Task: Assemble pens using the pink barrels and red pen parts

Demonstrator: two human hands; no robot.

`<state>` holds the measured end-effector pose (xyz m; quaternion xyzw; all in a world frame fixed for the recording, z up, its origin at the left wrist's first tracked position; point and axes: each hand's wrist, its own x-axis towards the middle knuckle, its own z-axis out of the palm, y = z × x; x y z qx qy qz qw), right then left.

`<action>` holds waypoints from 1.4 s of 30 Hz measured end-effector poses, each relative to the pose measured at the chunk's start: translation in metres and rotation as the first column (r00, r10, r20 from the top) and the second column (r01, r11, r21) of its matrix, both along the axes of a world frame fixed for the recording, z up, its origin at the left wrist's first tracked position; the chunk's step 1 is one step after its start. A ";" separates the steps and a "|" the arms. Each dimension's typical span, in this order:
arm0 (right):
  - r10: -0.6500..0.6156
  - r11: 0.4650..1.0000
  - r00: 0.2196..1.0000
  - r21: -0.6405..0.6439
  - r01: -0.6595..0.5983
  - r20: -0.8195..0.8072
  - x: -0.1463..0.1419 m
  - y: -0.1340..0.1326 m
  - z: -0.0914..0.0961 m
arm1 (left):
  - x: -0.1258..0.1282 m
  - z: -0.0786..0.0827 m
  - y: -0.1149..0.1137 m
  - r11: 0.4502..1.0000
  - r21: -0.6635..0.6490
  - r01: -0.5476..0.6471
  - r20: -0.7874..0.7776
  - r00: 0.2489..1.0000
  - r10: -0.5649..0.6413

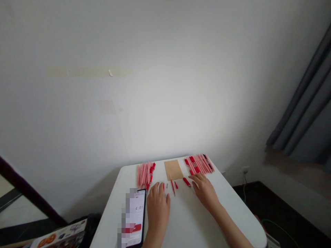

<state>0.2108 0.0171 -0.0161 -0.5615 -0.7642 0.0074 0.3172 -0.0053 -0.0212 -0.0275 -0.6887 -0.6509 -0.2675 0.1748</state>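
My left hand point(158, 203) lies flat on the white table point(186, 220), fingers stretched out, next to a phone point(136, 217) showing a timer. My right hand point(204, 188) rests palm down with fingers spread, its tips close to a row of pink and red pens point(199, 163) at the far right. Between the hands lie loose small red pen parts point(173, 186) and a short red piece point(186, 182). A second row of pink pens point(145, 173) lies beyond my left hand. A tan card point(173, 169) sits between the two rows.
A plain white wall point(155, 86) rises right behind the table. Grey curtains point(307, 113) hang at the right. A colourful box point(62, 236) lies on the floor at lower left, beside a dark slanted bar point(26, 193).
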 end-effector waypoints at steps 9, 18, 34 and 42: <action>-0.100 0.994 0.994 -0.048 0.098 -0.038 0.004 -0.016 -0.012 | 0.007 -0.004 -0.019 0.996 -0.018 -0.091 -0.004 0.996 0.091; -0.098 0.994 0.995 -0.054 0.099 0.031 0.002 -0.016 -0.011 | 0.005 -0.006 -0.018 0.995 -0.008 -0.097 -0.002 0.995 0.097; 0.192 0.979 0.981 -0.063 -0.192 0.007 -0.020 -0.001 0.002 | 0.004 -0.010 -0.018 0.995 0.008 -0.098 -0.001 0.995 0.098; 0.277 0.953 0.959 -0.111 -0.281 -0.056 -0.039 0.011 0.007 | 0.004 -0.008 -0.019 0.995 -0.002 -0.101 -0.009 0.995 0.101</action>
